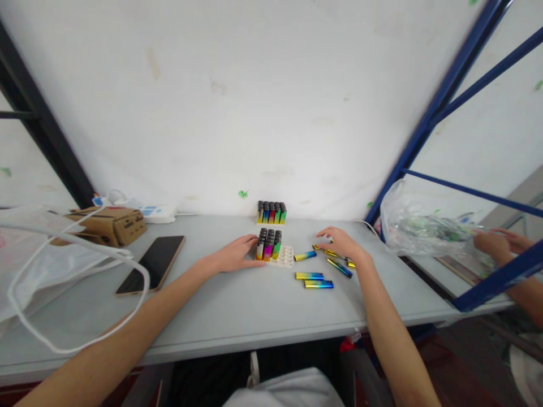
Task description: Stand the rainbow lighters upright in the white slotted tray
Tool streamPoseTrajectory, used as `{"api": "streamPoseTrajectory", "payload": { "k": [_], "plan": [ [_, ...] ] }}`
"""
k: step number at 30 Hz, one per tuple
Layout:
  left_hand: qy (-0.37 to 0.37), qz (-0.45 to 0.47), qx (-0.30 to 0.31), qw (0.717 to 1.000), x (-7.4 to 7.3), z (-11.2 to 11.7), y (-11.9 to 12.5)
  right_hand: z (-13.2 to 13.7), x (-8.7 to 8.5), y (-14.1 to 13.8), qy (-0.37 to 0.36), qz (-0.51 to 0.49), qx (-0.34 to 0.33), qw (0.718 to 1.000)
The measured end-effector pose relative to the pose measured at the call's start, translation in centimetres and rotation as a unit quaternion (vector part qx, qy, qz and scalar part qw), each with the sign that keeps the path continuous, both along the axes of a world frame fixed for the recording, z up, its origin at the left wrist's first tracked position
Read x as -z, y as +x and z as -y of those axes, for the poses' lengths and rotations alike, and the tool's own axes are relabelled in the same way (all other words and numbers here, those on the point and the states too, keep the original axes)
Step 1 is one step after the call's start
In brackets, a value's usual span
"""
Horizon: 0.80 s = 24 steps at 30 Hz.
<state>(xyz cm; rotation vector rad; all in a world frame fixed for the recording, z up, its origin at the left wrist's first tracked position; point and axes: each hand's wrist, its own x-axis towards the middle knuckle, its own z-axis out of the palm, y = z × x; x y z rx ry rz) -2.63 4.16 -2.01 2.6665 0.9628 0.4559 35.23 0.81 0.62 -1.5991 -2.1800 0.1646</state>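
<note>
My left hand [235, 254] grips the left end of a white tray [287, 258], thumb along the front and fingers behind. Upright lighters [268, 245] in rainbow colours with black tops fill the tray's left part; holes show on its right. Over a loose group of lighters, my right hand [343, 244] reaches with fingers apart and curved downward. A yellow lighter [316, 247] lies by its fingertips, partly covered. Nearby lie a yellow-blue lighter [305, 256], another lighter [339, 267] under the wrist, and a pair of lighters [319, 285] toward the front.
Another block of upright lighters [271, 212] stands against the wall. To the left are a phone [153, 264], a cardboard box [116, 223], plastic bags and a looping white cable [146, 277]. Beyond a blue frame [418, 135] at right, another person's hands [494, 243] work near a clear bag [419, 223].
</note>
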Motion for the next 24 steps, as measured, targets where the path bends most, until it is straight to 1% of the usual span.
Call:
{"api": "streamPoseTrajectory", "payload": {
  "k": [3, 5, 6, 10, 13, 15, 18, 22, 24],
  "plan": [
    [0.004, -0.001, 0.003, 1.0, -0.1, 0.1, 0.0, -0.3, 0.4, 1.4, -0.041, 0.012, 0.013, 0.999],
    [0.004, -0.003, 0.002, 1.0, -0.2, 0.2, 0.0, -0.5, 0.8, 1.5, -0.061, 0.008, 0.017, 0.998],
    [0.003, -0.002, 0.001, 1.0, -0.2, 0.3, 0.0, -0.7, 1.0, 1.4, -0.06, 0.006, 0.02, 0.998],
    [-0.002, 0.001, 0.0, 1.0, -0.3, 0.4, 0.0, -1.0, 1.6, 0.3, -0.012, -0.013, 0.04, 0.999],
    [0.004, 0.005, 0.002, 1.0, -0.2, 0.3, 0.0, -0.8, 1.2, -0.6, 0.014, -0.091, 0.03, 0.995],
    [0.005, 0.007, 0.003, 1.0, 0.0, 0.2, -0.1, -0.6, 0.7, -1.4, 0.035, -0.154, 0.023, 0.987],
    [0.006, 0.008, 0.006, 1.0, 0.1, 0.1, -0.1, -0.5, 0.3, -3.0, 0.053, -0.26, 0.021, 0.964],
    [0.005, -0.002, 0.001, 1.0, 0.1, 0.1, 0.0, -0.7, 0.6, -5.4, 0.001, -0.422, 0.0, 0.907],
    [0.003, -0.002, -0.002, 1.0, 0.0, 0.2, 0.0, -0.6, 0.9, -6.4, -0.022, -0.468, -0.017, 0.884]
  ]
}}
